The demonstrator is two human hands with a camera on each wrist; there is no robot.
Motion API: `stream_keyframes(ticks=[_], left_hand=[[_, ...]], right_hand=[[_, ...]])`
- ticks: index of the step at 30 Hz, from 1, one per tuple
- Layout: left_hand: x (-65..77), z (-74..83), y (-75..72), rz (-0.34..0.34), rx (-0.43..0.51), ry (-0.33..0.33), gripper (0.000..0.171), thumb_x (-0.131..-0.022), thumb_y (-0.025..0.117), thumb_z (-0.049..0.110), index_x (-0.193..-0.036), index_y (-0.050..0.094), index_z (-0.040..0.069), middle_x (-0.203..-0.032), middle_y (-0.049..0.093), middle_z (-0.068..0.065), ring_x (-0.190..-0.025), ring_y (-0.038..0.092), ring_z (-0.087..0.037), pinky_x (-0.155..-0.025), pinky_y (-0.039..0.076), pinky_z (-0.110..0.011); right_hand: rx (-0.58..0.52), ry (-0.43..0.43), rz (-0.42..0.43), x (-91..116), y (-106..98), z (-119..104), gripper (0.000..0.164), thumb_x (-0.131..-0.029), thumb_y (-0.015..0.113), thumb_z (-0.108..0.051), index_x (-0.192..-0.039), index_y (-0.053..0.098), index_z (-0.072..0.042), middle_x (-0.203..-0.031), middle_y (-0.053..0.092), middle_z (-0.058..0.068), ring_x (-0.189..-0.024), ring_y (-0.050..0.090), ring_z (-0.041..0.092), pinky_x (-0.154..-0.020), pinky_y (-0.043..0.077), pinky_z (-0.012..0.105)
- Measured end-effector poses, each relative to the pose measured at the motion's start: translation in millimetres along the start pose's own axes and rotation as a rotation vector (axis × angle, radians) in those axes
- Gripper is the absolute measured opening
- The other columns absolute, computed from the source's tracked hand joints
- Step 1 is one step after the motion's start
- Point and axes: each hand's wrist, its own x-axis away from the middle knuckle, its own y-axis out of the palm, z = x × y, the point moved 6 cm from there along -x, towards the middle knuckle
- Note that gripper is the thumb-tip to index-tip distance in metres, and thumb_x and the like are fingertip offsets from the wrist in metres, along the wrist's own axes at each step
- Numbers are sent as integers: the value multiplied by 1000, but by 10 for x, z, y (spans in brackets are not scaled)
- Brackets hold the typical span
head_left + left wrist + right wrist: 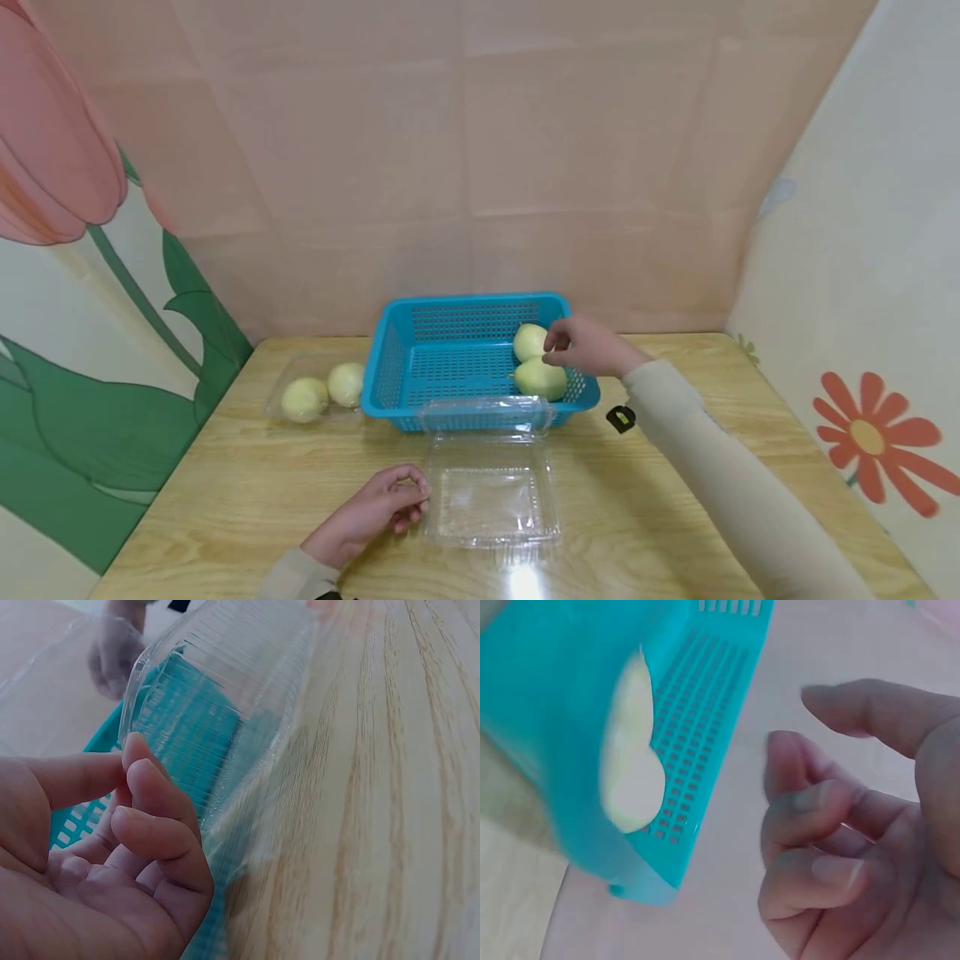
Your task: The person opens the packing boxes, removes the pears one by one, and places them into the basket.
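Note:
An empty clear plastic clamshell box [491, 504] lies with its lid raised against the front of a blue plastic basket [465, 412]. My left hand [378, 508] is at the box's left edge; in the left wrist view its thumb and forefinger [133, 742] pinch together at the clear rim. My right hand [588, 346] hovers over the basket's right end, fingers loosely bent with a gap to the thumb and nothing between them. Below it, two pale yellow-green pears [542, 379] rest in the basket, partly covered by that hand in the head view.
Left of the basket, a second clear box [277, 404] holds two pale fruits [305, 400]. A small black object [621, 418] shows beside the right sleeve. A pink backdrop [465, 167] rises behind the table, with flower-printed panels on both sides.

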Motion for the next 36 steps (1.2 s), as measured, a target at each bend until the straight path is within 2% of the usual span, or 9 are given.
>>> stream_keyframes(ticks=[3,6,10,15,21,24,29,36], left_hand=[[3,-9,-3,-5,2,3,11,-99,59,17,-98,56,6,-80,59,0,-63,49,-6,-53,40,-16],[3,-17,-3,-5,0,2,11,-99,59,17,-98,56,6,-80,59,0,-63,49,-6,-53,40,-17],[3,-18,3,3,0,-6,12,-99,60,17,-98,56,5,-80,59,0,-62,48,-7,-53,40,-16],[13,-5,13,-4,3,-3,13,-99,59,16,-99,56,4,-81,60,0,-63,49,-6,-53,40,-16],[15,-6,-16,10,-5,-7,17,-100,58,17,-101,55,1,-82,60,-1,-64,48,-7,-53,40,-16],[11,-6,-21,14,-5,-16,16,-100,59,18,-101,56,3,-81,60,-1,-63,48,-8,-54,39,-17],[14,-5,-1,2,-7,-15,13,-100,59,18,-100,57,5,-81,60,-1,-63,48,-8,-53,40,-17],[19,9,18,8,4,-24,12,-100,59,16,-99,56,4,-81,61,-1,-65,49,-8,-53,40,-17]], right_hand=[[-52,-44,39,188,37,-57,8,-92,69,-14,-88,67,-7,-78,65,2,-70,56,15,-64,50,31],[-88,-39,52,376,102,-62,9,-93,68,-13,-84,64,-11,-73,62,-2,-66,54,13,-58,47,27],[-102,-40,56,591,203,-68,9,-92,68,-10,-84,64,-11,-71,59,-5,-64,52,11,-57,46,25],[-114,-107,73,810,350,-138,9,-90,69,-6,-84,65,-12,-71,58,-8,-64,52,6,-57,46,23],[-107,-156,110,927,558,-226,14,-87,69,-6,-81,65,-18,-70,58,-12,-62,51,2,-54,47,22],[-117,-131,96,935,689,-209,13,-86,70,-7,-82,64,-17,-71,60,-12,-64,54,1,-55,48,23],[-119,-29,80,932,864,-121,11,-86,74,-15,-83,64,-13,-72,62,-10,-65,56,2,-57,50,23],[-123,105,72,940,975,-72,24,-84,77,-25,-91,67,-5,-71,62,-5,-62,56,7,-55,49,24]])
